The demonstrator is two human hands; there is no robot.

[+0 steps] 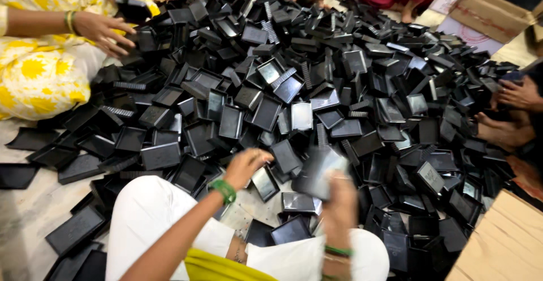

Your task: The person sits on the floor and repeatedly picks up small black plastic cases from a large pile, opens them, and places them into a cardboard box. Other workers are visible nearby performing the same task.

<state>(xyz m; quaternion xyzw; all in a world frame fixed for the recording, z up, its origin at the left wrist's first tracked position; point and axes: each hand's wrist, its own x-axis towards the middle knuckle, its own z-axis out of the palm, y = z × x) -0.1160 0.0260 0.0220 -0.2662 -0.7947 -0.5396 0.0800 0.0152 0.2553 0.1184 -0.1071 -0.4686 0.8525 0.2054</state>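
Right now my right hand (339, 199) grips a black plastic tray (318, 172) — tilted upright; my left hand (244, 165) curls loosely over the heap of trays (294, 89) — co-workers' hands around.

Small assembly or sorting workshop, floor-level. Huge heap of shallow black rectangular plastic trays (317, 89) spread over pale bare floor (28, 213). Several people sit around heap's edges, bare feet on floor: person in yellow floral clothing (39, 60) at far left, others at far edge and right edge. Brown corrugated cardboard boxes (492, 12) at far right corner, another at near right corner.
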